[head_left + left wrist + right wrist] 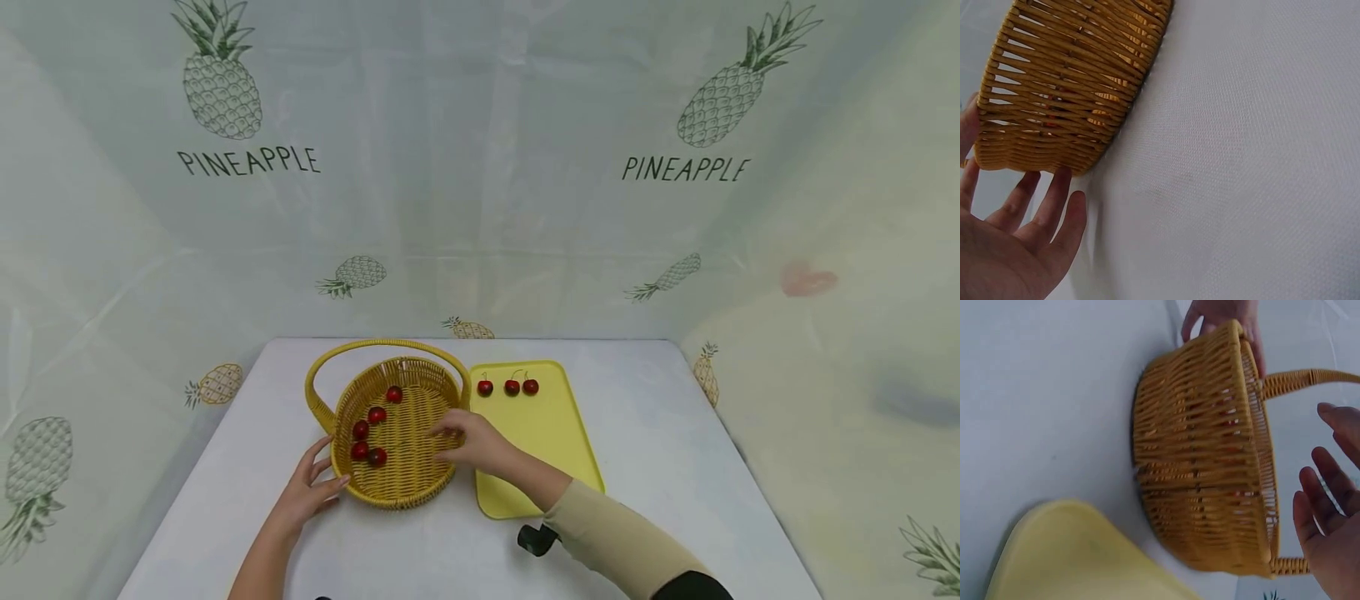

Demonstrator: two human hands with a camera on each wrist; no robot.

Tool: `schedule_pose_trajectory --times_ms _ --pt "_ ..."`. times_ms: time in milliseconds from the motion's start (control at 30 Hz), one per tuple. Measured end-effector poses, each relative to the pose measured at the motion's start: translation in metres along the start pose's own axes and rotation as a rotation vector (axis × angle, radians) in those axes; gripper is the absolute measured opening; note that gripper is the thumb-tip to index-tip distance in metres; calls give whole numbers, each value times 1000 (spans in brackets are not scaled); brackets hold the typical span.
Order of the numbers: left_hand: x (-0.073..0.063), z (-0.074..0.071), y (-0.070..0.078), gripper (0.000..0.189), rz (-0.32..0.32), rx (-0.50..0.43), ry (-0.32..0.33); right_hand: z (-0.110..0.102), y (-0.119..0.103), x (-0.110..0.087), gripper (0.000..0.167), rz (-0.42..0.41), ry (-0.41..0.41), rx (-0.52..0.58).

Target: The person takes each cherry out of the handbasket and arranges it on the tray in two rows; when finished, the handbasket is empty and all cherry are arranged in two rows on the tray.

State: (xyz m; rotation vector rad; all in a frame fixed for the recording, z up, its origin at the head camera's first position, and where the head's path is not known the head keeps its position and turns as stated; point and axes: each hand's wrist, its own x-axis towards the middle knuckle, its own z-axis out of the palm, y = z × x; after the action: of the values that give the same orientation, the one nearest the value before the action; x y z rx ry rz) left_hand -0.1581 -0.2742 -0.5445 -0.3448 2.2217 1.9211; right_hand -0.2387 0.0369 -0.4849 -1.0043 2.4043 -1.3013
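A yellow-brown woven basket (397,492) with an arched handle stands on the white table, several dark red cherries (361,430) lying along its left and far inside. My left hand (303,496) holds the basket's near-left rim, thumb at the rim and spread fingers along the outer wall; the left wrist view shows those fingers (1054,206) at the weave. Over the basket's right side hovers my right hand (476,446), its fingers loosely bent. Nothing shows between its thumb and fingers (1329,481) in the right wrist view. Three cherries with stems (512,387) sit at the far end of a yellow tray (540,433).
The tray lies right beside the basket, partly under my right forearm. A dark object (536,540) shows beneath the right sleeve. Behind the white table (660,467) and along its sides hangs a pale sheet (480,167) printed with pineapples. The handle (386,342) arches over the basket's far side.
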Motion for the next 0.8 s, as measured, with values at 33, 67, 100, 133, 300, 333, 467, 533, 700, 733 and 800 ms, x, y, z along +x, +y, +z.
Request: schedule_pose_trajectory --times_ms 33,67,100,133,300,333,467,533,700,733,800 --pt "0 0 0 84 -1 -1 1 2 -1 3 31 3 -17 -1" --pt "0 0 1 84 -3 0 3 5 -2 6 31 6 -32 -2" --pt "0 0 1 83 -7 1 7 7 -3 9 31 10 -47 -8" --pt "0 0 1 83 -9 0 10 9 -4 13 31 13 -61 -15" --pt "-1 1 3 84 -20 1 22 18 -13 28 31 38 -137 -14" --pt "-2 1 3 84 -20 2 22 19 -15 31 31 43 -153 -14" --pt "-2 2 4 83 -22 0 27 24 -21 42 32 84 -224 -8" --pt "-3 2 4 82 -24 1 26 26 -23 48 33 106 -262 -12" --pt "-2 2 3 82 -19 3 22 31 -22 62 36 141 -341 -42" --pt "-2 2 3 82 -18 -2 21 32 -22 64 36 142 -353 -41" --pt "-1 2 3 82 -13 -11 18 34 -20 69 36 152 -371 -45"
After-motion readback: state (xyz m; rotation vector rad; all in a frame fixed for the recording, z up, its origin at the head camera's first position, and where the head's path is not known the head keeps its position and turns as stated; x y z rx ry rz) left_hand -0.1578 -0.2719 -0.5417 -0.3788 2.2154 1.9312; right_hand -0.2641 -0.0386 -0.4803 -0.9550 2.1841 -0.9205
